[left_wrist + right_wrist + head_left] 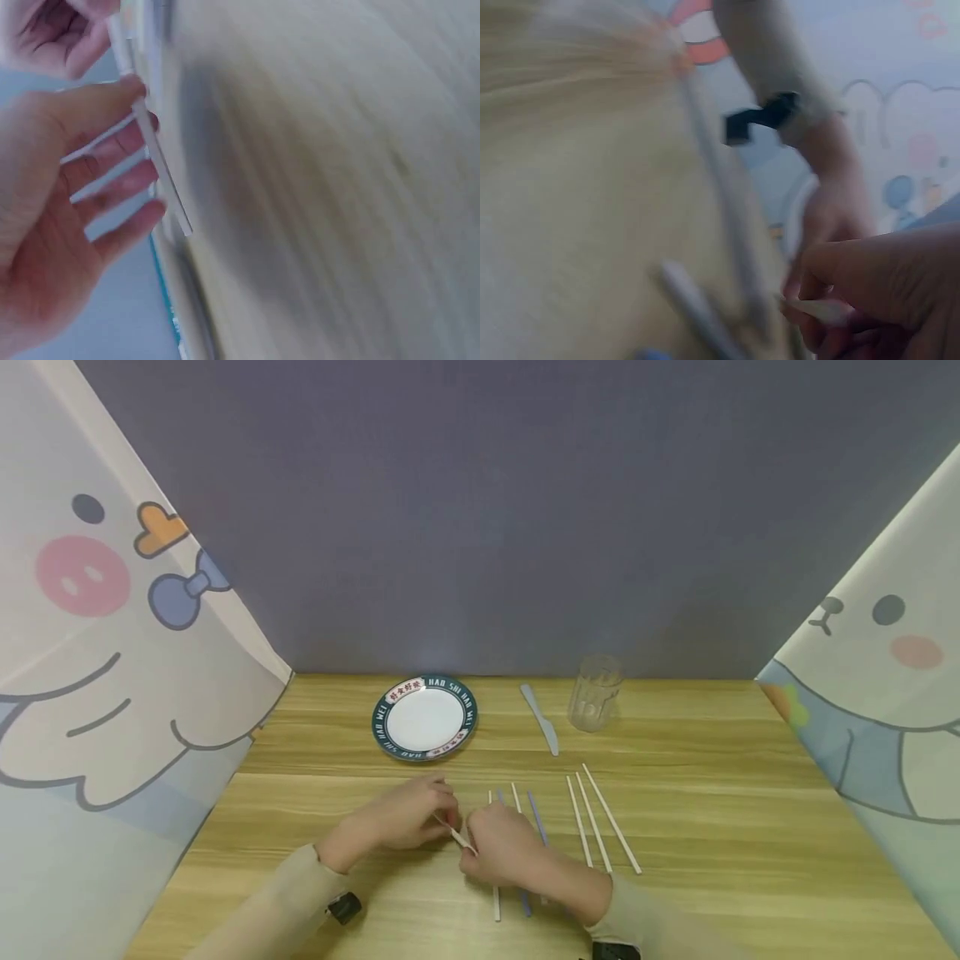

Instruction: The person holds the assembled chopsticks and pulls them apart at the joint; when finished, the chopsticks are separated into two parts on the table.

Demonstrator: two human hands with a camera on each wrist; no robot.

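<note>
Both hands hold one thin white stick (462, 841) low over the front middle of the table. In the left wrist view, my left hand (414, 812) pinches that stick (159, 154) between thumb and fingertips, and its free end points past the other fingers. My right hand (508, 847) grips the stick's other end with curled fingers, partly hiding it. Beneath and beside the right hand lie white and violet sticks; a white stick (497, 903) and a violet stick (536, 814) show around it. The wrist views are blurred.
Three white sticks, one of them the outer stick (613, 820), lie right of the hands. Farther back are a green-rimmed white plate (381, 727), a pale plastic knife (537, 714) and a clear glass (592, 697). A grey wall (480, 527) rises behind the table.
</note>
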